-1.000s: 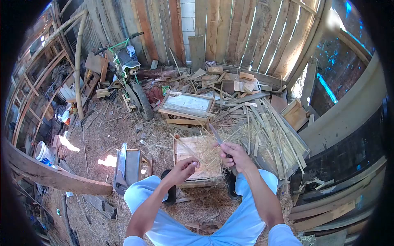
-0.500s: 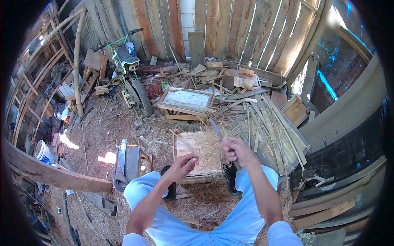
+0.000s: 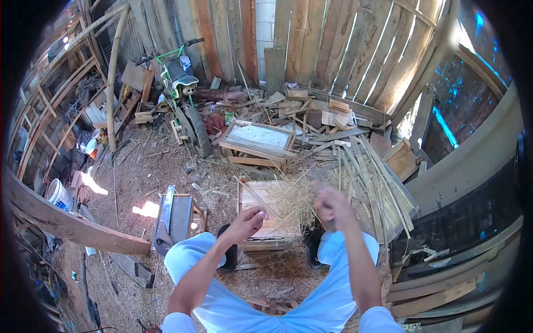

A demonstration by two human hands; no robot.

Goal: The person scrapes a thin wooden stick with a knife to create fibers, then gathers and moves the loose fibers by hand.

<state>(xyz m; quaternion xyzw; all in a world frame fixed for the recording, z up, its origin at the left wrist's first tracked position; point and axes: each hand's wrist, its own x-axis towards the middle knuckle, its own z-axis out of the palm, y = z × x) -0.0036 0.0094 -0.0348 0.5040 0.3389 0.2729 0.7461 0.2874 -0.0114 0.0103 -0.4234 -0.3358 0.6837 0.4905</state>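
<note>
My left hand (image 3: 249, 224) is closed, with a thin wooden strip (image 3: 251, 190) running up and left from its fingertips. Over the right side of a low wooden box (image 3: 266, 237), my right hand (image 3: 334, 206) is a fist around a knife (image 3: 317, 181); hand and blade are blurred by motion. Beneath and between the hands, a tangle of fine shavings (image 3: 294, 201) covers part of the box top and spills over its right edge.
A handsaw (image 3: 165, 219) lies on a small dark-topped stool (image 3: 180, 217) at the left. Long thin strips (image 3: 377, 188) are piled at the right. Beyond are a framed white panel (image 3: 258, 136), scrap wood (image 3: 327, 114) and a green motorbike (image 3: 186, 97).
My right hand has moved right and slightly away from my left hand, with the knife in it. My left hand has barely moved. The view has shifted slightly.
</note>
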